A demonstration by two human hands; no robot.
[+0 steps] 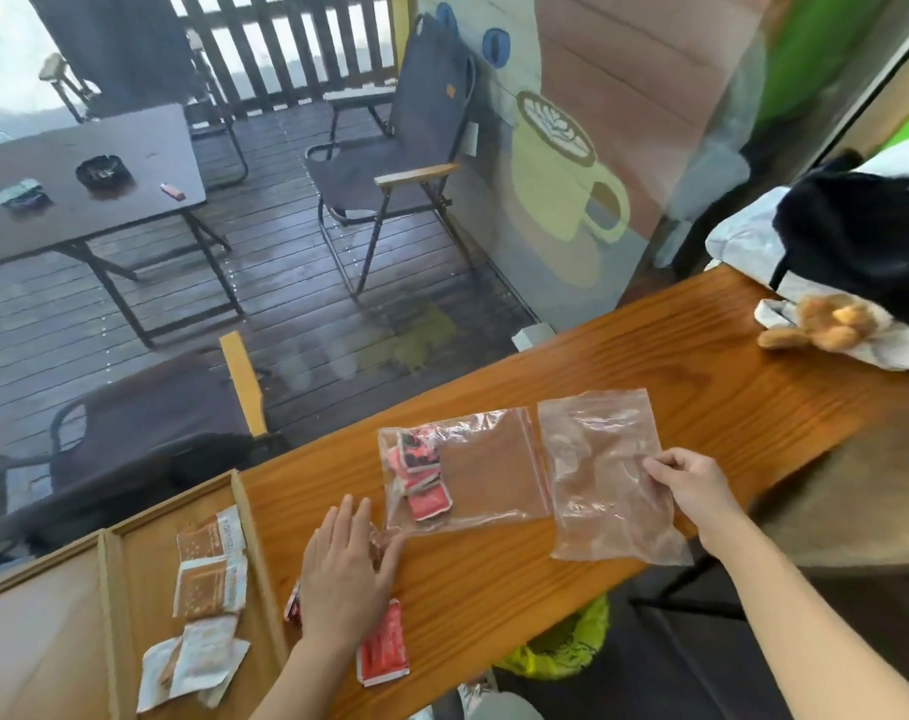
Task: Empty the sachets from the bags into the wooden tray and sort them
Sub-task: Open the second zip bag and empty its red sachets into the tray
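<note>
A wooden tray [109, 574] with dividers sits at the lower left; several brown-and-white sachets [208, 579] lie in its right compartment. On the table, my left hand [346, 569] rests flat over loose red sachets [385, 649] just right of the tray. A clear zip bag [494, 475] holding several red sachets [421, 480] lies beyond that hand. My right hand [686, 485] pinches the edge of a second clear bag [603, 475], which looks empty and lies flat.
The wooden table [650, 366] runs up to the right, where a brown plush toy [821, 322] lies on white cloth beside a black bag [857, 241]. A window stands just beyond the table. A green bag [561, 652] sits below the near edge.
</note>
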